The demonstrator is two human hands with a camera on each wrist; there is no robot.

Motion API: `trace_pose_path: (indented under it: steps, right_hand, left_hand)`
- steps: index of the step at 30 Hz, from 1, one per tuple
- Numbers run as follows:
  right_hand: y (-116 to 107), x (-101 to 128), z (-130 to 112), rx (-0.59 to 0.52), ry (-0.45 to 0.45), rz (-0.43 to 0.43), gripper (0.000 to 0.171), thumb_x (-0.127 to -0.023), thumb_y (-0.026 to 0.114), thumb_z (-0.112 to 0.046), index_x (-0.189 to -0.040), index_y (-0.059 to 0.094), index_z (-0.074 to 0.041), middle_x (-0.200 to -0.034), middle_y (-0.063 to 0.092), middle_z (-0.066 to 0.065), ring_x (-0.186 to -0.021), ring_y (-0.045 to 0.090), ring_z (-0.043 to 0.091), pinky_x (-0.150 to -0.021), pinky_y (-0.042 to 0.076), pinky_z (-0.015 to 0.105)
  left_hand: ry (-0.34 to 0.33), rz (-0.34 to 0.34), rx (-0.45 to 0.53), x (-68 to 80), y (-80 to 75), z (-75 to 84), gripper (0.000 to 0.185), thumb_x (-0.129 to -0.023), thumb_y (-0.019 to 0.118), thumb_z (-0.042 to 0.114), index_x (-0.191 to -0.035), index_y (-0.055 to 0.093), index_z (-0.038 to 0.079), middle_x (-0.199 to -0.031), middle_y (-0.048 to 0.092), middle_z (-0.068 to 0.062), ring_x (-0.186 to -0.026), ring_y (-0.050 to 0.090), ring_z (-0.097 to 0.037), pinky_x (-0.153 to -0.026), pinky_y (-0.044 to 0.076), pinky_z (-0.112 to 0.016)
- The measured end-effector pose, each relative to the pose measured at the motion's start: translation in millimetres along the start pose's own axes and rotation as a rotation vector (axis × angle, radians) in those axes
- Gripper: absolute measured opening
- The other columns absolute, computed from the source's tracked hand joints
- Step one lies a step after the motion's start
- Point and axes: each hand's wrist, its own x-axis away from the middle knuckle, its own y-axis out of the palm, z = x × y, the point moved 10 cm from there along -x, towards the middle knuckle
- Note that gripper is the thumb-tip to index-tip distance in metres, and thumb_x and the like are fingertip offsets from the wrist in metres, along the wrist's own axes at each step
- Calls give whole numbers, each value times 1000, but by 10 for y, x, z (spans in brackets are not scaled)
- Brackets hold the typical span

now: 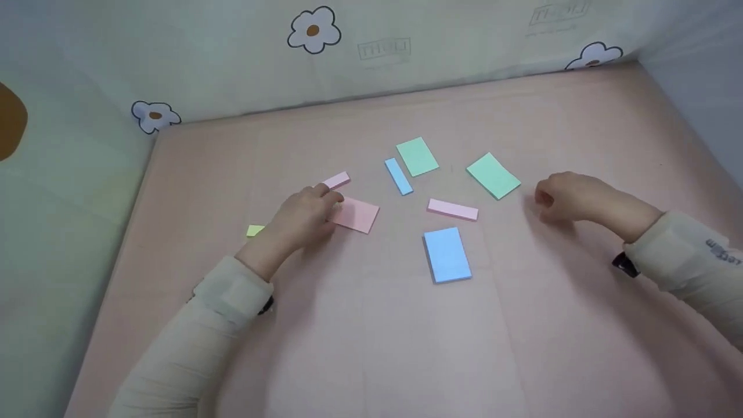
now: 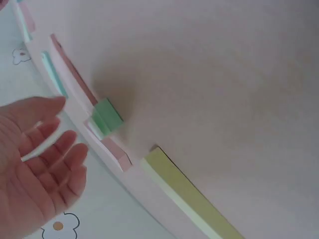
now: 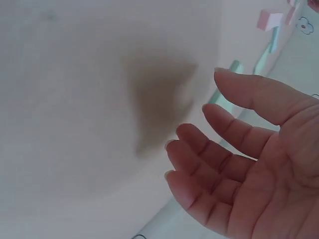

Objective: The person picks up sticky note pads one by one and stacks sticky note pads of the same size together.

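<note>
Several sticky-note pads lie on a pink table top (image 1: 371, 348). My left hand (image 1: 316, 206) hovers at the left edge of a large pink pad (image 1: 357, 216), with a narrow pink pad (image 1: 338, 180) just beyond its fingers. In the left wrist view that hand (image 2: 50, 154) shows straight, relaxed fingers and holds nothing. A yellow-green pad (image 1: 255, 230) lies left of the wrist, also seen close up (image 2: 184, 196). My right hand (image 1: 548, 200) hangs loosely curled and empty, just right of a green pad (image 1: 493, 175). Its palm (image 3: 239, 169) faces the camera.
Between the hands lie a narrow blue pad (image 1: 398, 176), a second green pad (image 1: 417, 156), a narrow pink pad (image 1: 453, 209) and a large blue pad (image 1: 447, 254). A flower-print cloth wall (image 1: 313, 35) closes the back and both sides.
</note>
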Motion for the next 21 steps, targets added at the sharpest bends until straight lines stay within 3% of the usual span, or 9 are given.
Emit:
trace_pose_path:
  steps: [4,9,13,21]
  right_hand:
    - [39,-17,-20,29,-9,5,19,-77,62,-8,-92,58,2,-81,49,10,-73,45,23,-64,40,36]
    - [54,-39,-28,50,-1,3,17,-77,62,-7,-90,57,2,-79,49,10,-71,45,23,-61,39,35]
    - [68,-55,-22,53,2,-11,17,-77,63,-7,-90,57,2,-79,49,10,-70,45,23,-61,39,35]
    - [45,-59,-40,95,-42,5,14,-77,64,-7,-84,54,0,-75,47,8,-68,44,21,-61,38,34]
  left_hand:
    - [109,-64,-64,-117,83,155,49,-82,66,18,-126,50,6,-125,49,-13,-112,45,-30,-96,37,-45]
    - [161,-211,-91,-268,211,251,49,-82,63,16,-128,48,10,-127,46,-9,-119,41,-27,-102,31,-44]
    - [179,-317,-145,-338,295,274,50,-81,62,13,-128,46,11,-124,45,-8,-111,44,-24,-97,36,-38]
    - [260,-310,-283,-390,279,384,45,-78,60,18,-119,48,4,-111,51,-11,-103,47,-27,-96,35,-42]
